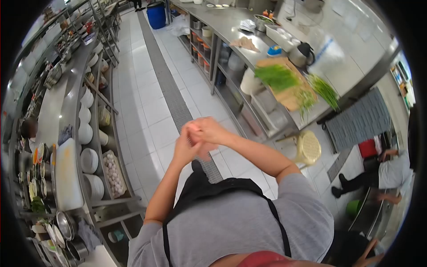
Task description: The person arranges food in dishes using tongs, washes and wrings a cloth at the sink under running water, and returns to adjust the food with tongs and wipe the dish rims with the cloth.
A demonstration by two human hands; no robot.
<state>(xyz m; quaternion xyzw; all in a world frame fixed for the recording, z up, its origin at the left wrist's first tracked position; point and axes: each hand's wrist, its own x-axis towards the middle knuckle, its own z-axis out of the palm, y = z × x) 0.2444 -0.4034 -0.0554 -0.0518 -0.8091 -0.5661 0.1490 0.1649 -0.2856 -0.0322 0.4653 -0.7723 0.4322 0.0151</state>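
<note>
Both my hands are together in front of my chest, above the tiled floor. My left hand (183, 146) points upward, with its fingers bent in against the other hand. Coming in from the right, my right hand (212, 132) is closed over the left fingers. A pinkish patch (194, 127) shows between them, and a pale pink smear hangs below the right hand. Motion blurs this spot, so I cannot make out what the fingers hold, if anything. A black apron (222, 189) covers my front.
On the right steel counter (222, 22), a cutting board (287, 100) carries chopped greens (275, 76), near a kettle (301, 54). A yellow stool (308, 147) stands below. Left are shelves with stacked bowls (86, 133) and a white board (69, 173). Another person (393, 171) is at far right.
</note>
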